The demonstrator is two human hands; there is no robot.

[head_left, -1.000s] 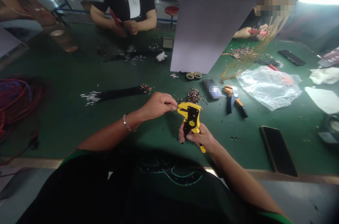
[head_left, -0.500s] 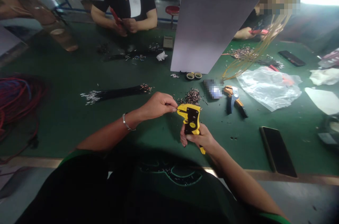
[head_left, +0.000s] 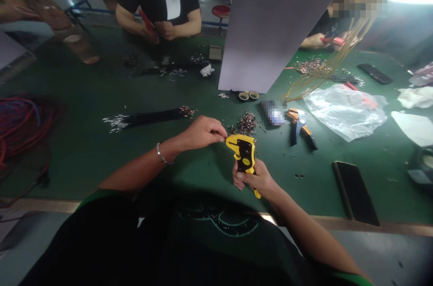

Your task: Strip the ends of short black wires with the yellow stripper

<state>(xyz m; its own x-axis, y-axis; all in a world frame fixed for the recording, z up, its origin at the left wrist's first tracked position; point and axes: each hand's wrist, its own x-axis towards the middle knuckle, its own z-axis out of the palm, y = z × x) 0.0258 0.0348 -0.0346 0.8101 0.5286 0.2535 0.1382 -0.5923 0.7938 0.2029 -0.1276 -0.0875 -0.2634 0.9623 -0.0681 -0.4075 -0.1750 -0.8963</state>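
My right hand point(head_left: 253, 177) is wrapped round the grip of a yellow and black wire stripper point(head_left: 245, 153), whose jaws point left. Thumb and fingertips of my left hand point(head_left: 206, 132) are pinched together right at the mouth of those jaws; whatever they hold is too small to make out. Just behind the stripper lies a heap of small dark and coppery bits point(head_left: 246, 123). Farther left, a bundle of black wires point(head_left: 152, 117) with silvery ends on one side and coppery ends on the other rests flat on the green tabletop point(head_left: 101, 155).
To the right lie another wire stripper point(head_left: 299, 127) in blue and orange, a clear plastic bag point(head_left: 348, 110) and a phone point(head_left: 356, 193). Tape rolls point(head_left: 248, 96) sit by a white upright panel point(head_left: 270, 33). Red cables point(head_left: 23, 128) are coiled at left. Co-workers' hands point(head_left: 158, 31) hold red tools opposite.
The yellow wire stripper and my right hand have shifted slightly downward. My left hand stays pinched at the jaws, almost unmoved.
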